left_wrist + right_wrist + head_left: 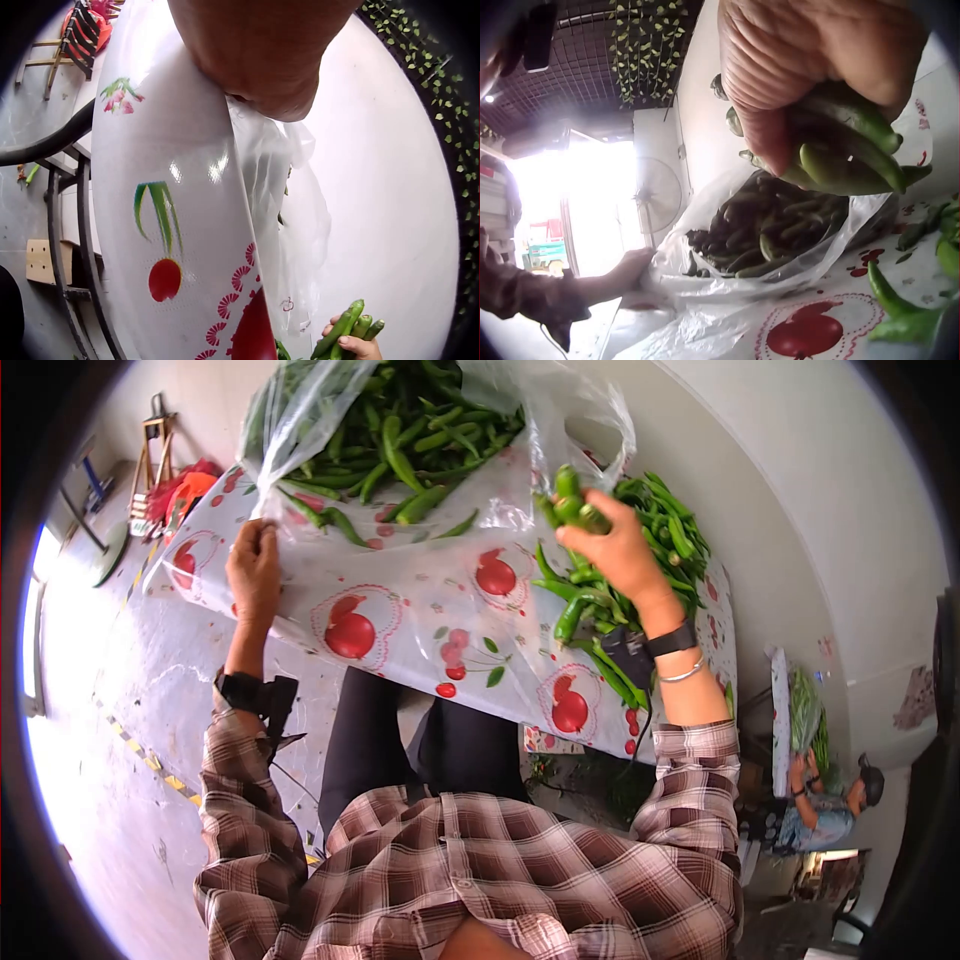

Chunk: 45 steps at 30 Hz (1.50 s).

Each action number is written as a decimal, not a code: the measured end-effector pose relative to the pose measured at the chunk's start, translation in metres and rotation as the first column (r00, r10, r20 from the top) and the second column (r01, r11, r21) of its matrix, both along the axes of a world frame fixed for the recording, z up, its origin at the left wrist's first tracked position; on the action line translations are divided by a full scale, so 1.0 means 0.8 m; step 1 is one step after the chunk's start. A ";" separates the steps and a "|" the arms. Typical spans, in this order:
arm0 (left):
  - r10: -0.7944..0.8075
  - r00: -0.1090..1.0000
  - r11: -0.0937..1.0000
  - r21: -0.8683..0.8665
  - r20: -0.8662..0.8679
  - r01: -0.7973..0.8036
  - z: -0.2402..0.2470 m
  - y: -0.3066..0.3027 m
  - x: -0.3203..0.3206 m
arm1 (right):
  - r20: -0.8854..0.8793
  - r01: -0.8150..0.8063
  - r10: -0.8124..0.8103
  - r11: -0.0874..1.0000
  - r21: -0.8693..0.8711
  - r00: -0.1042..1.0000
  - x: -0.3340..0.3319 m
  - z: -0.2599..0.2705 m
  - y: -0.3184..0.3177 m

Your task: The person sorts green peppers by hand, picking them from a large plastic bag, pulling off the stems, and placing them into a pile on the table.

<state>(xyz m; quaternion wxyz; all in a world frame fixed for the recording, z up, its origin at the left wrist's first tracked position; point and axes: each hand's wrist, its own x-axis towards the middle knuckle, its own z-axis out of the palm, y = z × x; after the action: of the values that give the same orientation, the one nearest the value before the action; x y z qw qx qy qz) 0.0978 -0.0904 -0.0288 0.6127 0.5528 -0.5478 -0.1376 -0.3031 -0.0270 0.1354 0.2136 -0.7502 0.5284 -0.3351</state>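
Note:
A clear plastic bag (300, 435) lies on its side on the table, its mouth toward the person, with many green peppers (400, 445) inside. The left hand (255, 570) pinches the bag's edge at the left. Several green peppers (847, 142) are gripped in the right hand (620, 550), held above the table at the right of the bag's mouth. Beneath and beside that hand, a loose pile of green peppers (680, 540) rests on the cloth. The left wrist view shows the left hand (255, 52) from behind, its fingertips hidden.
A white tablecloth with red fruit prints (420, 610) covers the table. A wall (760, 470) rises beyond it. At the far left stand a wooden chair (150, 460) and red-orange items (190, 490). Another person (825, 810) works at a table on the far right.

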 end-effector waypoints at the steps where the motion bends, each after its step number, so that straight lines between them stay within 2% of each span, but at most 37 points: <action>1: -0.008 1.000 1.000 0.012 -0.012 0.008 -0.001 0.000 0.000 | 0.055 0.026 -0.026 1.000 0.007 0.998 -0.016 0.010 0.006; 3: -0.031 0.999 0.997 0.074 -0.033 0.033 -0.004 -0.001 0.006 | 0.158 0.085 -0.088 0.996 0.028 0.984 -0.044 0.028 0.020; 4: -0.039 0.999 0.996 0.075 -0.038 0.041 -0.002 0.000 0.005 | 0.146 0.104 -0.107 0.994 0.031 0.983 -0.063 0.032 0.026; 6: -0.015 0.999 0.993 0.115 -0.038 0.020 0.002 0.003 0.003 | 0.067 0.225 -0.230 0.971 0.083 0.971 -0.100 0.032 0.038; 7: -0.020 0.999 0.992 0.123 -0.029 0.023 0.001 0.002 0.005 | 0.063 0.229 -0.234 0.970 0.082 0.970 -0.114 0.030 0.045; 9: -0.022 0.999 0.994 0.109 -0.026 0.025 0.002 0.003 0.003 | -0.098 0.365 -0.352 0.909 0.200 0.931 -0.135 0.024 0.058; 12: -0.028 0.999 0.992 0.118 -0.037 0.032 0.004 0.005 0.003 | -0.161 0.417 -0.386 0.873 0.255 0.908 -0.157 0.000 0.075; 17: -0.027 1.000 0.991 0.129 -0.010 0.028 0.006 0.007 0.003 | -0.428 0.460 -0.346 0.866 0.197 0.835 -0.160 -0.029 0.096; 18: -0.026 1.000 0.991 0.133 -0.008 0.027 0.006 0.007 0.003 | -0.428 0.458 -0.343 0.866 0.201 0.836 -0.161 -0.032 0.100; 20: 0.001 1.000 0.992 0.129 0.025 -0.004 0.008 0.008 0.002 | -0.571 0.357 -0.215 0.922 0.148 0.792 -0.149 -0.029 0.107; 21: 0.000 1.000 0.991 0.135 0.025 -0.004 0.007 0.008 0.002 | -0.628 0.417 -0.200 0.882 0.218 0.752 -0.144 -0.023 0.114; 28: -0.018 1.000 0.993 0.115 -0.014 0.019 0.007 0.009 0.002 | -0.643 0.388 -0.156 0.890 0.237 0.750 -0.143 -0.020 0.130; 30: -0.029 0.999 0.991 0.133 -0.033 0.033 0.005 0.007 0.004 | -0.585 0.390 -0.160 0.874 0.290 0.795 -0.146 -0.019 0.132; 34: -0.008 1.000 0.998 0.061 -0.005 0.008 0.007 0.008 -0.001 | -0.564 0.393 -0.164 0.865 0.312 0.809 -0.145 -0.010 0.137; 35: 0.006 1.000 1.000 0.026 0.001 -0.006 0.008 0.009 -0.002 | -0.576 0.373 -0.145 0.878 0.299 0.804 -0.146 -0.009 0.137; 37: 0.000 1.000 0.998 0.063 -0.008 0.001 0.012 0.012 -0.003 | -0.589 0.351 -0.124 0.891 0.289 0.798 -0.141 -0.004 0.136; 42: -0.019 1.000 0.992 0.125 -0.013 0.021 0.010 0.010 0.001 | -0.453 0.348 -0.234 0.919 0.185 0.860 -0.095 0.015 0.113; 44: -0.011 1.000 0.993 0.117 -0.003 0.011 0.008 0.009 0.001 | -0.420 0.305 -0.229 0.944 0.124 0.878 -0.082 0.006 0.100; 45: -0.009 1.000 0.993 0.116 -0.002 0.009 0.007 0.008 0.002 | -0.434 0.241 -0.176 0.965 0.099 0.884 -0.078 0.000 0.092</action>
<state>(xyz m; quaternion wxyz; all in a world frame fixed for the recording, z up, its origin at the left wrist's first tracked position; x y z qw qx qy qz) 0.0992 -0.0838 -0.0236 0.5793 0.5850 -0.5408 -0.1725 -0.3652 0.0468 0.1356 0.1130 -0.7252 0.6634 -0.1456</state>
